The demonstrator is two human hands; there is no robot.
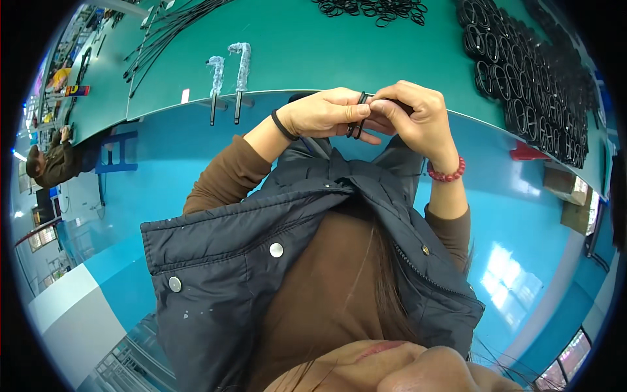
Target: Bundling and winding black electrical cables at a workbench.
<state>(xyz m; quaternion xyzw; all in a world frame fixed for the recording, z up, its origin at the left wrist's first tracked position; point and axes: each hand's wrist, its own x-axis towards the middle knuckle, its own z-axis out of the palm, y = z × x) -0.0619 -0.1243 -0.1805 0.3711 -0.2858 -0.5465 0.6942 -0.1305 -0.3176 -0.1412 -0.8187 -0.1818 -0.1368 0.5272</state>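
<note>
My left hand (326, 114) is closed in front of the table's near edge, its thumb pressed toward the fingers. Thin black bands (360, 117) loop around those fingers close to the tips. My right hand (418, 117) meets it from the right, with thumb and forefinger curled in a pinch. Something black shows between the right thumb and fingers, but its shape is mostly hidden. The fingertips of both hands nearly touch beside the bands.
On the green table (281, 62) lie a pile of black rings (379, 9), rows of coiled black cables (522, 78) and straight black cables (163, 39). Two plastic-wrapped hooked rods (241, 68) jut over the near edge. Another person (59, 163) is at far left, near a blue stool (119, 151).
</note>
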